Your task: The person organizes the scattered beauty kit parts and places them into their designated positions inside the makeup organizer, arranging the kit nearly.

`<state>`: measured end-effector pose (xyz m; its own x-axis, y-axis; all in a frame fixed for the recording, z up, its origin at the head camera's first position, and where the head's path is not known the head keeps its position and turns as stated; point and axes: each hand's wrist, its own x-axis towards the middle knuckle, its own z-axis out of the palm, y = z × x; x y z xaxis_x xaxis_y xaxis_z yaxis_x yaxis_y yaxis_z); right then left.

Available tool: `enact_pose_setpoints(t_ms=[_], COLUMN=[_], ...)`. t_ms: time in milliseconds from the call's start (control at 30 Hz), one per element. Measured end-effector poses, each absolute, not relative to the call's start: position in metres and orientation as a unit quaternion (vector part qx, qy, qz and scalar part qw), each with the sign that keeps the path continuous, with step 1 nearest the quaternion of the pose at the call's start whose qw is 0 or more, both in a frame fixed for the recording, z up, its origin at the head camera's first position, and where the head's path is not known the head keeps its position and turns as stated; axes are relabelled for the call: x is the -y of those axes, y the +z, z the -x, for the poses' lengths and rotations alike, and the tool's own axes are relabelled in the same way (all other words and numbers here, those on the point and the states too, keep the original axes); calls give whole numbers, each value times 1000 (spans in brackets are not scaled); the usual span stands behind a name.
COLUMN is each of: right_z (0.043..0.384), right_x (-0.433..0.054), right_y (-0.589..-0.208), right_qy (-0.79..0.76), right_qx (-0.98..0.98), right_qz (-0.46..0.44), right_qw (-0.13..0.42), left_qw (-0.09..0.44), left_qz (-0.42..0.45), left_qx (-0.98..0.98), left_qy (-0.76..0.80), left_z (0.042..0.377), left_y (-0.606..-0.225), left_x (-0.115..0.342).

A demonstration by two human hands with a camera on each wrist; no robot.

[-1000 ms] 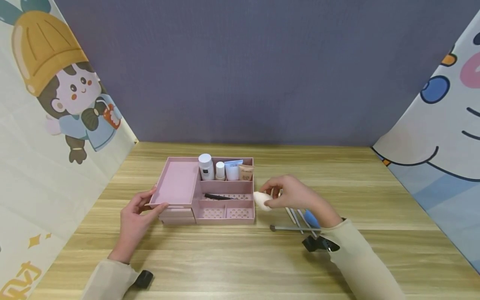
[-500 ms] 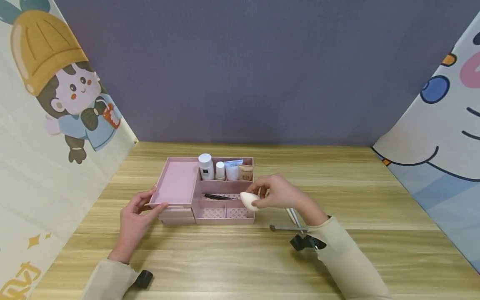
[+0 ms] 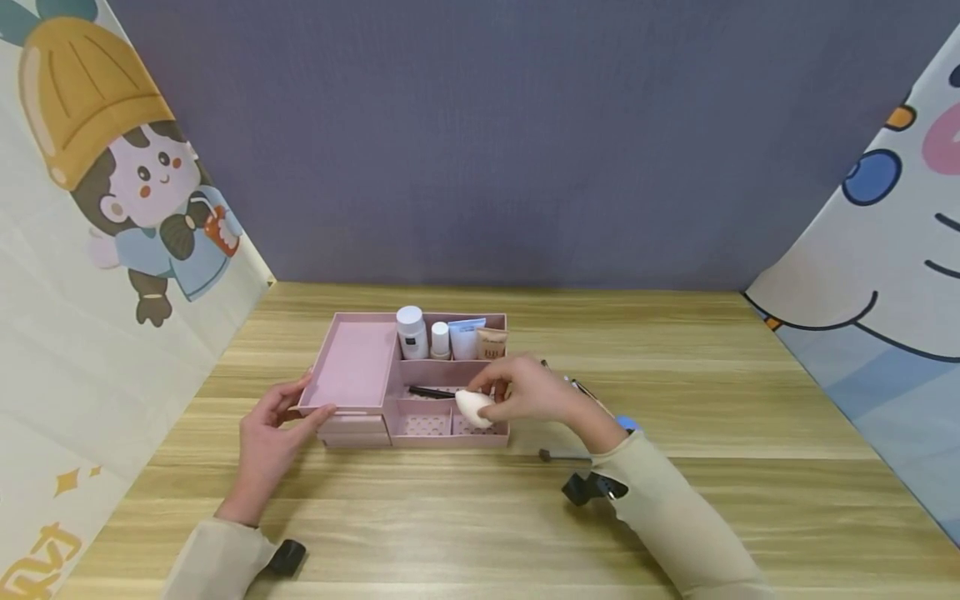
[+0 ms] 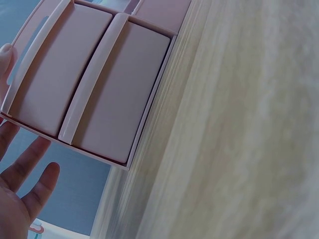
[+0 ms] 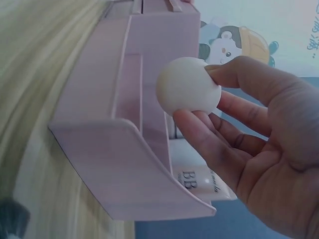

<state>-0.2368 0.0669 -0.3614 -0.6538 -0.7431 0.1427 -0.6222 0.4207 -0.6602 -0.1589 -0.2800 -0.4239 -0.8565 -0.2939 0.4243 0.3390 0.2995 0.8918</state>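
Note:
My right hand (image 3: 528,392) pinches a white egg-shaped makeup sponge (image 3: 474,409) between thumb and fingertips. In the head view it hangs over the right front compartments of a pink makeup organizer (image 3: 352,362); the right wrist view shows the sponge (image 5: 182,87) above the wall. With the thumb on the front rim and fingers along the side, my left hand (image 3: 273,429) holds the organizer's left front corner. Two closed drawers (image 4: 122,92) fill its front in the left wrist view. A thin black pencil-like stick (image 3: 431,392) lies in the middle compartment, partly hidden by the sponge.
A white bottle (image 3: 412,335), a smaller white-capped bottle (image 3: 440,342), a light blue tube (image 3: 467,340) and a BB cream tube (image 3: 491,343) stand in the back compartment. A makeup brush (image 3: 558,455) and a blue item (image 3: 627,423) lie on the table, partly behind the right arm.
My right hand has carried the sponge leftward, from beside the organizer's right wall to over its front compartments. The left hand has stayed at the corner.

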Motion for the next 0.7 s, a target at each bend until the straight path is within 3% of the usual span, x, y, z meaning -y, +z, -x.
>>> enact_pose_setpoints(t_ms=[700], right_z=[238], right_x=[-28], right_y=[-386], right_qy=[-357], right_qx=[-815], right_qz=[455], right_qw=[36], left_qw=[267], left_qz=[9], left_qx=[759], left_qy=[-594], left_z=[162], left_y=[-428], left_x=[281])
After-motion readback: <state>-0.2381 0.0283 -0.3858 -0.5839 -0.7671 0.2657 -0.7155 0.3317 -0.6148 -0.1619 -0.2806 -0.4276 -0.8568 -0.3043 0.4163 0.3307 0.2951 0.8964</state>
